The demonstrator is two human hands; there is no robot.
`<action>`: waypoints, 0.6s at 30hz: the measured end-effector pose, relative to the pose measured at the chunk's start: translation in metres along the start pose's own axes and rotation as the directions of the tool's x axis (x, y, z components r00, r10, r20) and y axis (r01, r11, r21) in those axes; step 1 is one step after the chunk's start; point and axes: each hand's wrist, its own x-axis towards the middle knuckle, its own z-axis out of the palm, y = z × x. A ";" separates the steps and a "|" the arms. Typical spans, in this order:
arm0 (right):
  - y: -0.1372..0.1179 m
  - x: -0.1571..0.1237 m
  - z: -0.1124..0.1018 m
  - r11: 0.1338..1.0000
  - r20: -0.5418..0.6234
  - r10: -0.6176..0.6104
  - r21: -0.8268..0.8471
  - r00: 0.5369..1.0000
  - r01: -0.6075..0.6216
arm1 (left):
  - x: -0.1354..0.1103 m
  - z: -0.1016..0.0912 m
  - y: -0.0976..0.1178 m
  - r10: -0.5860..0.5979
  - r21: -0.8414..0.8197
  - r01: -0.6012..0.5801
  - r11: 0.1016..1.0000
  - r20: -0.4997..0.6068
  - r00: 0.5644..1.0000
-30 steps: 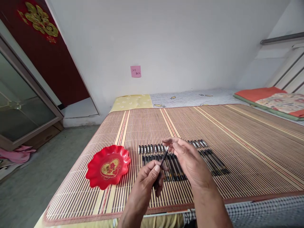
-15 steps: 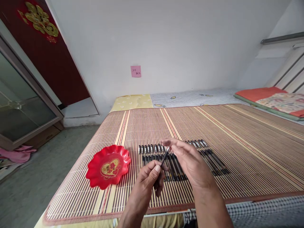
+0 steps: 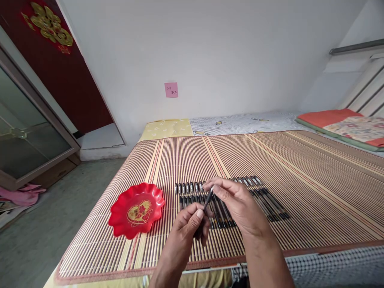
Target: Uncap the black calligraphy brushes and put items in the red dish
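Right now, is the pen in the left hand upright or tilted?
Tilted: the pen slants up rightward from the left hand toward the right hand.

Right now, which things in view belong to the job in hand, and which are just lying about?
Probably the job:
black pen in the left hand
row of pen caps
row of pen barrels

Apparently unrelated:
red scalloped plate
pink sticky note

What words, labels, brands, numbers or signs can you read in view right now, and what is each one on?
"304": handwritten on the pink note on the wall; the characters below it are too small to read.
Pen caps: white labels, too small to read.
Pen in the left hand: no readable text.
Red plate: gold heart print, no readable words.
Gold ornament on the dark red door: no wording I can make out.
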 end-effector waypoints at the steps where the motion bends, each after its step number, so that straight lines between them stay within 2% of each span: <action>1: 0.000 0.000 0.000 1.000 -0.003 0.001 -0.009 1.000 -0.001 | 0.000 0.000 0.000 0.010 0.008 -0.010 1.000 0.003 1.000; 5: -0.002 0.000 0.002 1.000 0.016 -0.012 -0.020 1.000 0.012 | -0.001 0.000 0.001 0.039 0.016 -0.038 0.999 -0.006 0.999; 13: -0.004 0.000 0.004 0.999 0.045 -0.036 -0.030 0.998 0.038 | -0.003 0.007 0.009 0.010 -0.004 -0.011 1.000 -0.073 0.997; 18: -0.002 0.000 0.010 0.999 0.028 -0.042 -0.017 0.999 0.042 | -0.007 0.003 0.011 0.065 0.109 -0.052 0.993 -0.119 0.991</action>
